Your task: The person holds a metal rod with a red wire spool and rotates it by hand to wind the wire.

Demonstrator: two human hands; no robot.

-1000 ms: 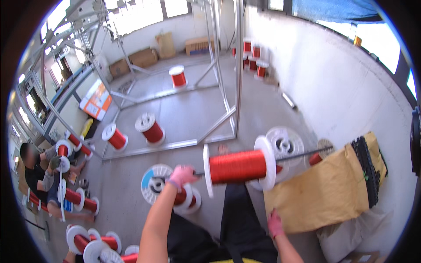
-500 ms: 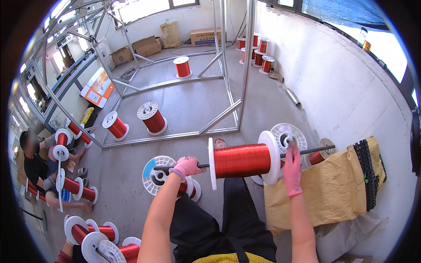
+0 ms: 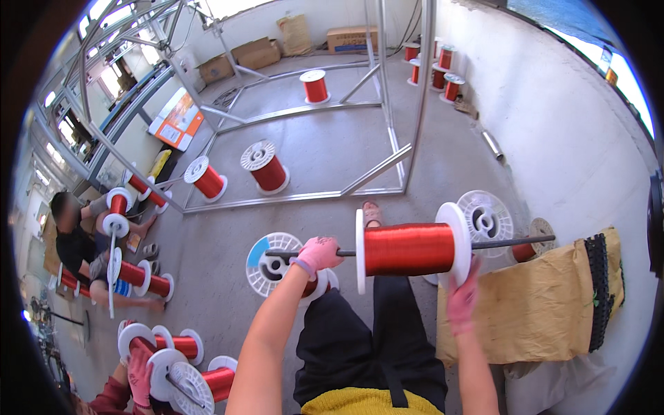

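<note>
A spool of red wire (image 3: pixel 409 249) with white flanges sits on a dark rod (image 3: pixel 512 243) that passes through its core, held level above my lap. My left hand (image 3: pixel 319 254), in a pink glove, is wrapped round the rod left of the spool. My right hand (image 3: pixel 462 299), also gloved in pink and slightly blurred, is at the lower edge of the right flange, fingers extended, off the rod. Under the rod's left end stands a spool with a white and blue flange (image 3: pixel 259 282). Behind its right part is another white-flanged spool (image 3: pixel 484 200).
Brown sacking (image 3: pixel 519 304) lies over something on my right. A metal frame (image 3: pixel 290 203) stands ahead, with spools inside. At lower left, a co-worker's pink-gloved hand (image 3: pixel 140 377) is among several spools. Another person (image 3: pixel 79 238) sits at far left beside spools on a rod.
My right hand has dropped from beside the rod to the flange's lower edge. My left hand keeps its grip on the rod. The whole view has shifted, and the co-worker's gloved hand has come into sight.
</note>
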